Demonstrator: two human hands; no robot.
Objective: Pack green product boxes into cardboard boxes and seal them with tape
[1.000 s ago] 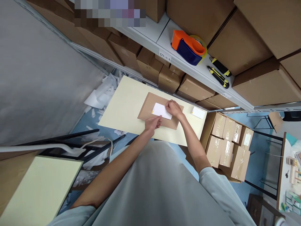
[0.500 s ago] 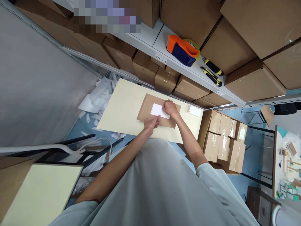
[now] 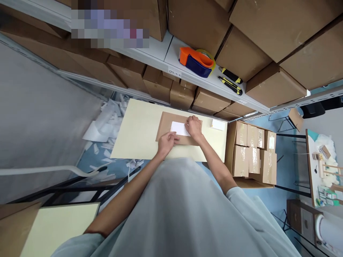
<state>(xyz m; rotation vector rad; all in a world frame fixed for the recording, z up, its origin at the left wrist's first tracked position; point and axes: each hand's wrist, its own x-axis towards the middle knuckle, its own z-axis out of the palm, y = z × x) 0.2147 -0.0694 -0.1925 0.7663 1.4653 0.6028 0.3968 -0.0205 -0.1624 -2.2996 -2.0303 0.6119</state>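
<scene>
Looking down, I saw the shelf [image 3: 171, 53] loaded with cardboard boxes [image 3: 270, 25] along the top, with the pale desk [image 3: 136, 132] below it. A carton of taped parcels [image 3: 253, 151] stood just right of the desk. On the desk lay a flat brown package [image 3: 166, 123], near its far right part, and a white label [image 3: 178, 128] sat on top of that package. My left hand [image 3: 166, 141] rested flat, fingers spread, on the package's near edge, touching the label's near side; it gripped nothing. My right hand [image 3: 193, 125] was curled, fingertips pressed on the label's right end; couldn't tell if it pinched anything. On the shelf sat an orange-and-blue tape dispenser [image 3: 197, 62], two utility knives [image 3: 230, 80] just beside it. A small white pad [image 3: 217, 124] lay at the desk's right corner. Paper scraps [image 3: 107, 117] littered the floor to the left.
</scene>
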